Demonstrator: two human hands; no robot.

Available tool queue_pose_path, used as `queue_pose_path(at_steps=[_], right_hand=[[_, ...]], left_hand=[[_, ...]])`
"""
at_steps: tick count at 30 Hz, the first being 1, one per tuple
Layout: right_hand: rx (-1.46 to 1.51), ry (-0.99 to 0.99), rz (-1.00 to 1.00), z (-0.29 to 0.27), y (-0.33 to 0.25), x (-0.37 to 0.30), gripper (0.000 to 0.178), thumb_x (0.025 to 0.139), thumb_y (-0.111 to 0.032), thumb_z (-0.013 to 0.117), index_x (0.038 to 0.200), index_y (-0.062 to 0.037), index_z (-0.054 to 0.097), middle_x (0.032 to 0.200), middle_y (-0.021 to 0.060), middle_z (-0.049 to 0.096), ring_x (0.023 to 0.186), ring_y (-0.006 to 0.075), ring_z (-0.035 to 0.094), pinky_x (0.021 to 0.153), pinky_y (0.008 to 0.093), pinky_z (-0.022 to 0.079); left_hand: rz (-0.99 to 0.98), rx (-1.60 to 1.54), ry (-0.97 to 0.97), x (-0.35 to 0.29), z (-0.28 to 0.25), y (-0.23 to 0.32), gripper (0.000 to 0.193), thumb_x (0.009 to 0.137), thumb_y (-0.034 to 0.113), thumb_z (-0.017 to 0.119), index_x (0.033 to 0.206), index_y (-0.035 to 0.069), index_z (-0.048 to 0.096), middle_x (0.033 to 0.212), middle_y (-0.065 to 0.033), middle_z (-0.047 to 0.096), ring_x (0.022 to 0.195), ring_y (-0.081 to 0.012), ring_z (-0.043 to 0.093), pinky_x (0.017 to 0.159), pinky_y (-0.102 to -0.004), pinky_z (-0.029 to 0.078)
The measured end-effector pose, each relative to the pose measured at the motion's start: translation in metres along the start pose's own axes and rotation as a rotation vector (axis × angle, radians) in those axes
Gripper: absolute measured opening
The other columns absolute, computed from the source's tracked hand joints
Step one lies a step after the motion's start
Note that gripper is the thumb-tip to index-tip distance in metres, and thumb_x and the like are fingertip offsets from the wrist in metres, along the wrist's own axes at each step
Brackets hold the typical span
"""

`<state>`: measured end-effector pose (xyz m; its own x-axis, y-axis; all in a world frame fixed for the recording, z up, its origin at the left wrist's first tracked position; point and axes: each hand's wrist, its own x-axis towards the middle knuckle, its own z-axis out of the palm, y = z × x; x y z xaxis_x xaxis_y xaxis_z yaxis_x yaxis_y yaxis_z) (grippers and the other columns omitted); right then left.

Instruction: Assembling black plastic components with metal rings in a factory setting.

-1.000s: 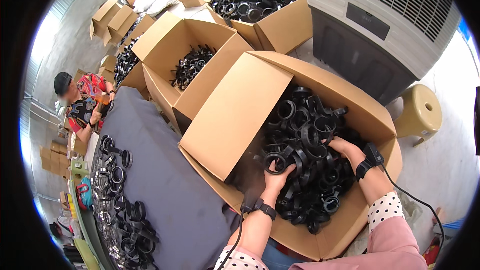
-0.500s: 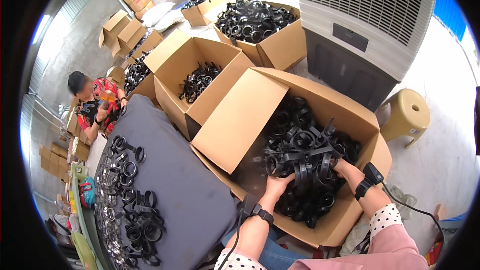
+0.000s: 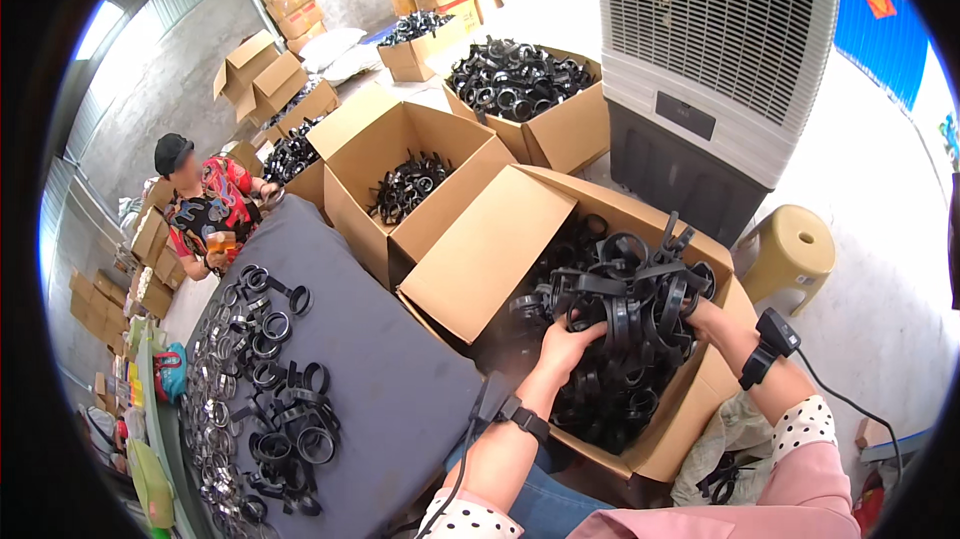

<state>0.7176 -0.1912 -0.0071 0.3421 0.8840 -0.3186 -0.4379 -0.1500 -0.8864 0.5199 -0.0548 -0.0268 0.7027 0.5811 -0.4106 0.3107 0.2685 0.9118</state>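
Between my two hands is a bulky cluster of black ring-shaped plastic parts (image 3: 630, 289) with short stems, raised over the near side of an open cardboard box (image 3: 690, 419). On the cluster's left side my left hand (image 3: 572, 347) is closed, its thumb over the parts and its other fingers partly hidden under them. My right hand (image 3: 708, 319) grips the right side, with its fingertips hidden behind the rings. More of the same black parts (image 3: 600, 404) lie in the box below the cluster.
Left of the box stands a table with a dark grey cover (image 3: 390, 379), bearing loose black rings (image 3: 290, 439). Open cartons of black parts (image 3: 525, 84) stand beyond. An air cooler (image 3: 700, 109) and a tan stool (image 3: 790, 254) are at right. A co-worker (image 3: 215, 199) is across the table.
My hands and the cluster of rings have come up a little out of the box, and the right hand has moved right. The co-worker's hand with an orange object has lowered.
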Motion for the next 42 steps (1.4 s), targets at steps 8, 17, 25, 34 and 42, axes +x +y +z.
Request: queue_pose_path(at_steps=[8,17,25,34,42], right_hand=[[-0.007,-0.113,-0.055,0.050,-0.082,-0.029,0.039,0.089,-0.026,0.063,0.123,-0.0064,0.059,0.116,0.0113,0.064,0.103,0.0196,0.064,0.085,0.0347,0.055],[-0.060,-0.371,-0.093,0.167,-0.151,-0.052,0.035,0.091,-0.023,0.061,0.121,-0.0053,0.060,0.114,0.0122,0.065,0.100,0.0194,0.065,0.083,0.0345,0.056],[-0.034,-0.531,-0.040,0.317,-0.144,-0.012,0.031,0.097,-0.021,0.052,0.119,-0.0010,0.060,0.110,0.0160,0.065,0.090,0.0197,0.069,0.078,0.0336,0.060],[-0.053,-0.853,0.162,0.508,-0.082,0.038,0.037,0.089,-0.035,0.064,0.109,-0.0045,0.065,0.104,0.0147,0.068,0.085,0.0200,0.070,0.072,0.0339,0.061],[-0.251,-0.798,0.393,0.607,0.004,0.046,0.041,0.087,-0.041,0.064,0.111,-0.0074,0.064,0.107,0.0112,0.067,0.092,0.0239,0.065,0.082,0.0403,0.052]], left_hand=[[0.145,-0.176,-0.087,-0.017,-0.021,0.075,0.069,0.071,0.023,0.080,0.125,-0.010,0.051,0.111,-0.0147,0.064,0.098,-0.0188,0.062,0.088,-0.0287,0.048],[0.379,-0.118,0.053,-0.086,-0.089,0.154,0.053,0.070,0.022,0.081,0.116,0.000,0.063,0.106,-0.0077,0.068,0.097,-0.0179,0.063,0.088,-0.0294,0.047],[0.328,-0.247,0.226,-0.192,-0.232,0.176,0.048,0.073,0.020,0.079,0.113,0.001,0.061,0.104,-0.0085,0.066,0.087,-0.0194,0.065,0.074,-0.0322,0.054],[0.129,-0.063,0.583,-0.342,-0.374,0.172,0.038,0.088,0.027,0.064,0.120,0.009,0.058,0.103,-0.0093,0.066,0.086,-0.0228,0.066,0.069,-0.0422,0.055],[-0.147,0.004,0.775,-0.404,-0.453,0.110,0.032,0.092,0.029,0.054,0.118,0.013,0.060,0.108,-0.0068,0.066,0.098,-0.0232,0.065,0.079,-0.0507,0.051]])
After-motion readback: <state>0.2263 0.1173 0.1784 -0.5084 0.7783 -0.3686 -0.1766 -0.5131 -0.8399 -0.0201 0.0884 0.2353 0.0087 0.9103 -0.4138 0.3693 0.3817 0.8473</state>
